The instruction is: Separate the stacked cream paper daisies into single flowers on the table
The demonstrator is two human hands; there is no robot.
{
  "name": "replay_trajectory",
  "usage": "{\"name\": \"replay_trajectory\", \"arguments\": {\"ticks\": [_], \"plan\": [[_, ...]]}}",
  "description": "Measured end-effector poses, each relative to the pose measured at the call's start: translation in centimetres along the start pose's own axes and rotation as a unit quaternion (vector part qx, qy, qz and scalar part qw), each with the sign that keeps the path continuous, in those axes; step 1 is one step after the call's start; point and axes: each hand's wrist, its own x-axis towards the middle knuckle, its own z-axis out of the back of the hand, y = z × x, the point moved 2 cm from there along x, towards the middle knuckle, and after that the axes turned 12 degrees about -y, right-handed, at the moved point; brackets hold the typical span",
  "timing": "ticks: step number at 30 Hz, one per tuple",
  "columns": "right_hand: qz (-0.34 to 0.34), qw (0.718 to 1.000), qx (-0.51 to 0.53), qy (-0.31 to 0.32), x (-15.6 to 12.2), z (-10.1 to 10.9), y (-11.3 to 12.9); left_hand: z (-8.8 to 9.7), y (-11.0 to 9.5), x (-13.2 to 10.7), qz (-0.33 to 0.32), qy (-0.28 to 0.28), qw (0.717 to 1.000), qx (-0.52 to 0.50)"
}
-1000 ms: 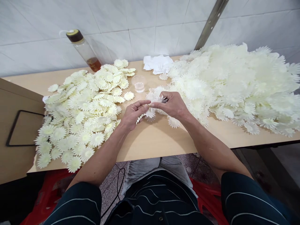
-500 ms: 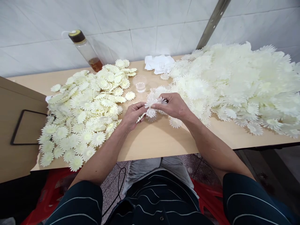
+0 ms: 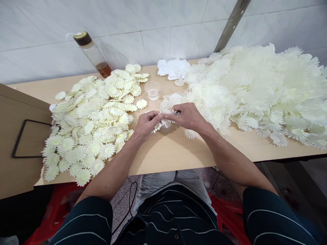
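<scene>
My left hand [image 3: 146, 124] and my right hand [image 3: 186, 115] meet over the middle of the wooden table [image 3: 166, 149]. Both pinch the same cream paper flower [image 3: 165, 119], fingers closed on it, with a few petals showing between and under the fingertips. A flat spread of finished-looking cream flowers [image 3: 94, 115] lies to the left of my hands. A tall heap of whiter flower pieces [image 3: 255, 88] fills the right side. One loose flower [image 3: 191, 133] lies just below my right wrist.
A small clear cup [image 3: 153, 91] with liquid stands behind my hands. A bottle with a brown cap [image 3: 92, 54] leans at the tiled wall. White crumpled cloth [image 3: 173, 68] lies at the back. A brown board with a black frame [image 3: 22, 136] sits at the left.
My hands have closed in on each other and dropped slightly toward the table, folding the flower between the fingertips; less of its petals shows now.
</scene>
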Motion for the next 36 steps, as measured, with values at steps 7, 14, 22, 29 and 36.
{"name": "replay_trajectory", "arguments": {"ticks": [7, 14, 22, 29, 36], "plan": [[-0.011, 1.0, 0.011, -0.013, 0.2, 2.3, -0.1, 0.7, 0.6, 0.8, 0.016, -0.061, 0.997, -0.039], [-0.071, 0.975, 0.21, -0.03, 0.0, 2.5, 0.0, 0.7, 1.2, 0.9, 0.023, -0.074, 0.996, -0.052], [-0.032, 0.98, 0.169, 0.102, -0.4, 0.9, 1.4, 0.2, 0.5, 0.1, -0.036, -0.072, 0.997, 0.004], [-0.04, 0.984, 0.142, 0.097, -0.2, 0.3, 0.8, 0.3, 0.4, 0.1, -0.056, -0.062, 0.996, 0.028], [-0.026, 0.98, 0.169, 0.098, -0.1, 0.1, 0.7, 0.4, 0.1, -0.1, -0.076, -0.076, 0.993, 0.05]]}}
